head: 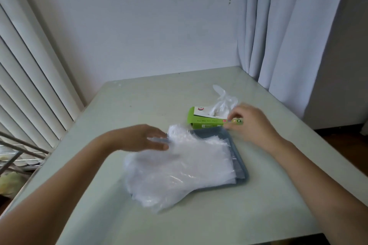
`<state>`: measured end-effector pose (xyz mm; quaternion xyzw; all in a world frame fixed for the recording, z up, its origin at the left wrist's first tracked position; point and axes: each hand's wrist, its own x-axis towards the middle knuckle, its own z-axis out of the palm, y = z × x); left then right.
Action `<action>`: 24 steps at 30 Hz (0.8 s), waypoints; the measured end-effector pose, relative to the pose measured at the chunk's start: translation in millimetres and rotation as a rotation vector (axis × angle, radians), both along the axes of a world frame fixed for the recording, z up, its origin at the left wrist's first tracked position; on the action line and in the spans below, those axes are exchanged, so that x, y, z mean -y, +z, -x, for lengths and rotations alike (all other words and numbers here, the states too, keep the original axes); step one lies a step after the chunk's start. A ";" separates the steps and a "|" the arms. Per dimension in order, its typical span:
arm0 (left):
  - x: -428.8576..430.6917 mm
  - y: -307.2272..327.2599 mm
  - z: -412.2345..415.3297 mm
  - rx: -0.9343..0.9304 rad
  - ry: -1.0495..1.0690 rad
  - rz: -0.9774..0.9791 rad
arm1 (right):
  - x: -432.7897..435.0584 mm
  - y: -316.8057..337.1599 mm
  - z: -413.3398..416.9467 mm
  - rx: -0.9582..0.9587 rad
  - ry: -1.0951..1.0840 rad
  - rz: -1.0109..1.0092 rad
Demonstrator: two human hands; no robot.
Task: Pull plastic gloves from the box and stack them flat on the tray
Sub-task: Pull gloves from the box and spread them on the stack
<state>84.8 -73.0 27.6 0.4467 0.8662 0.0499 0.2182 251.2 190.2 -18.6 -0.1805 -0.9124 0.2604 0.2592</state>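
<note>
Many clear gloves (179, 167) are stacked on the blue tray (242, 175), overhanging onto the table (258, 205). Their far-left edge is touched by the left hand (139, 137), fingers straight. Beyond, the right hand (253, 123) is held with fingers curled at the green box (201, 120) (whether anything is gripped cannot be told), from which one glove (223, 103) protrudes.

Thin glossy plastic gloves (179, 167) — printed cardboard box (207, 120) — smooth matt table (139, 101).

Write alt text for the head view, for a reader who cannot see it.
A person's left hand, fingers straight, touches a stack of clear gloves that overhangs a blue tray on a table. The right hand, fingers curled, is at a green box behind the tray, where one glove sticks out; whether this hand grips anything is unclear.
</note>
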 end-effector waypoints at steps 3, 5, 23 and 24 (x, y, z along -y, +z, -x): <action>-21.5 21.2 3.8 0.010 0.059 -0.147 | -29.0 -0.5 9.5 -0.047 -0.235 0.037; -46.0 25.8 4.3 0.052 0.087 -0.267 | -40.9 -5.7 17.3 0.077 -0.263 0.115; -218.6 -60.6 -10.5 0.021 0.153 -0.345 | -58.4 1.3 36.8 -0.091 -0.191 0.556; -219.4 -62.6 -11.2 0.016 0.152 -0.349 | -58.9 3.2 35.5 -0.034 -0.183 0.546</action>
